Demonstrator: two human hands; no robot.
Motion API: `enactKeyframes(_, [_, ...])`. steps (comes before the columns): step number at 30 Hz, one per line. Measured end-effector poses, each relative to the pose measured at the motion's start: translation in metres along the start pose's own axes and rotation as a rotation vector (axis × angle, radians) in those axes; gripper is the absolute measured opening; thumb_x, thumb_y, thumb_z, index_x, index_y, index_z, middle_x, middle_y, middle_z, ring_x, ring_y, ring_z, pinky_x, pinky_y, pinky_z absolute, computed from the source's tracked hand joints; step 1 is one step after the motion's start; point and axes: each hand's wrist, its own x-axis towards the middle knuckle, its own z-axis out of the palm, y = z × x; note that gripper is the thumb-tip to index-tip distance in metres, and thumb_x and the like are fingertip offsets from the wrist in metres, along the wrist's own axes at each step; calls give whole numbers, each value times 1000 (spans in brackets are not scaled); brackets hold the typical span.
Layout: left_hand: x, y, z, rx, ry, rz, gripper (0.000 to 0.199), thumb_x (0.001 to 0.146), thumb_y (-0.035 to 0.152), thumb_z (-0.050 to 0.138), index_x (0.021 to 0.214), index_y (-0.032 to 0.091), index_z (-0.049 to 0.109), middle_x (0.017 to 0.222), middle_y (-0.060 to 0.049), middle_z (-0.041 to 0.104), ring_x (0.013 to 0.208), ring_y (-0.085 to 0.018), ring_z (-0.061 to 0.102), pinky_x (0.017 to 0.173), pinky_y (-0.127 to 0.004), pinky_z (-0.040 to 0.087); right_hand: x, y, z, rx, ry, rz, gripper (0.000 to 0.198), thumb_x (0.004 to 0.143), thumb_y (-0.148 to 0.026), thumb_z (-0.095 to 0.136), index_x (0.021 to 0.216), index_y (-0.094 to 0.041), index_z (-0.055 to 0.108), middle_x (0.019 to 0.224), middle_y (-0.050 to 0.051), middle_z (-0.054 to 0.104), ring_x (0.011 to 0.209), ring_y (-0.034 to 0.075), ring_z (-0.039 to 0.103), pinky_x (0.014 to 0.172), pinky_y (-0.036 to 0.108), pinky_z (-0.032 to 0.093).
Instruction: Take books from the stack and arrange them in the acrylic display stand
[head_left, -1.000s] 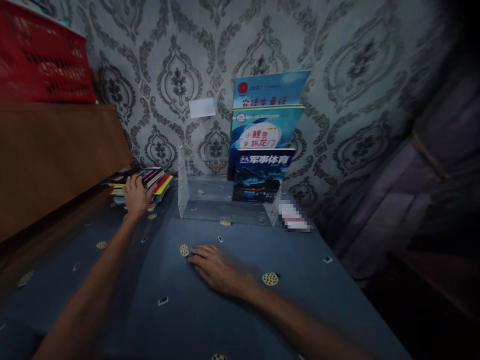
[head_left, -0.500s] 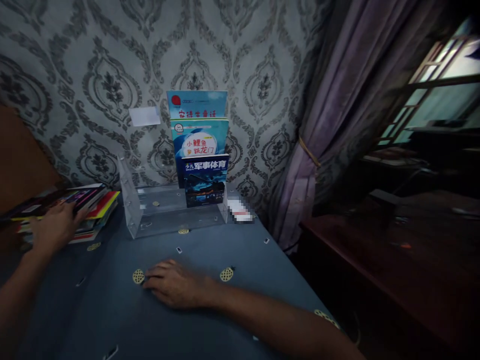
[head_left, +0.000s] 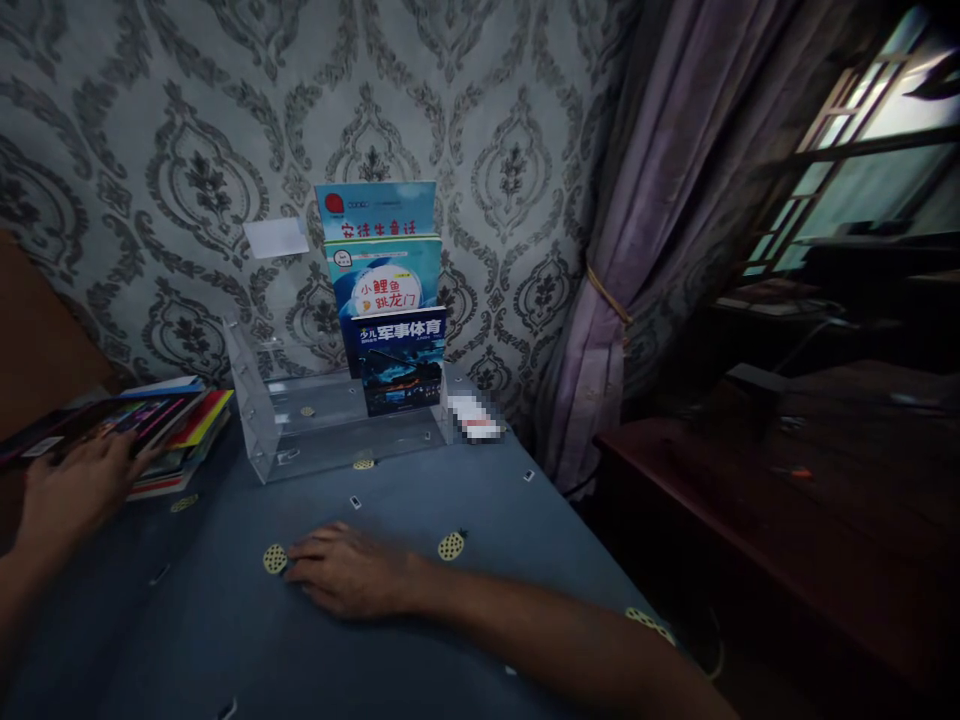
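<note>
My left hand (head_left: 81, 488) lies at the far left with its fingers stretched over a dark-covered book (head_left: 154, 412) on top of a stack of books (head_left: 196, 440). My right hand (head_left: 349, 572) rests palm down on the blue tablecloth (head_left: 300, 660), fingers extended and loosely together, holding nothing. Beyond it stands a clear tiered rack (head_left: 259, 440). On the rack's right side three books stand in steps: a light blue one (head_left: 375, 205) at the back, a blue one (head_left: 345, 285) in the middle and a dark blue one (head_left: 405, 375) in front.
A white card (head_left: 276, 238) shows above the rack's left side. A blurred-out white item (head_left: 474, 418) lies right of the rack. The table's right edge runs diagonally near a purple curtain (head_left: 600, 380). A dark red surface (head_left: 697, 510) is farther right. Patterned wall stands behind.
The view has shifted slightly, moving the rack and books a little left. My left hand has moved slightly left and down over the book stack. My right hand stays put.
</note>
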Motion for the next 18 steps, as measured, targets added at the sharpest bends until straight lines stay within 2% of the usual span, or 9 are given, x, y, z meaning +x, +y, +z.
enactKeyframes(5, [-2, -2, 1, -47, -4, -30, 53, 97, 43, 28, 131, 15, 59, 131, -20, 68, 121, -35, 62, 96, -52, 48, 0, 1, -2, 30, -13, 12, 27, 104, -26, 49, 125, -18, 64, 140, 6, 65, 125, 20, 59, 107, 36, 45])
enactKeyframes(11, [-1, -2, 6, -126, -27, -46, 55, 101, 27, 23, 144, 3, 48, 153, -24, 50, 138, -35, 50, 105, -51, 44, -1, 3, 2, 132, 0, 18, 29, 101, -21, 53, 128, -17, 63, 140, 8, 65, 130, 20, 57, 112, 37, 43])
enactKeyframes(14, [-5, 0, 6, -125, -29, -18, 54, 98, 23, 31, 145, 2, 47, 152, -25, 51, 136, -37, 52, 107, -53, 41, -2, 4, 5, 217, 50, 47, 28, 102, -21, 52, 126, -19, 65, 138, 8, 66, 130, 20, 57, 113, 38, 43])
enactKeyframes(18, [-12, 3, 10, -151, -12, -63, 53, 98, 21, 32, 145, 6, 50, 151, -24, 53, 134, -37, 54, 110, -56, 38, -4, 5, 10, 294, 103, 48, 27, 102, -21, 52, 125, -18, 67, 136, 9, 67, 131, 21, 57, 114, 39, 43])
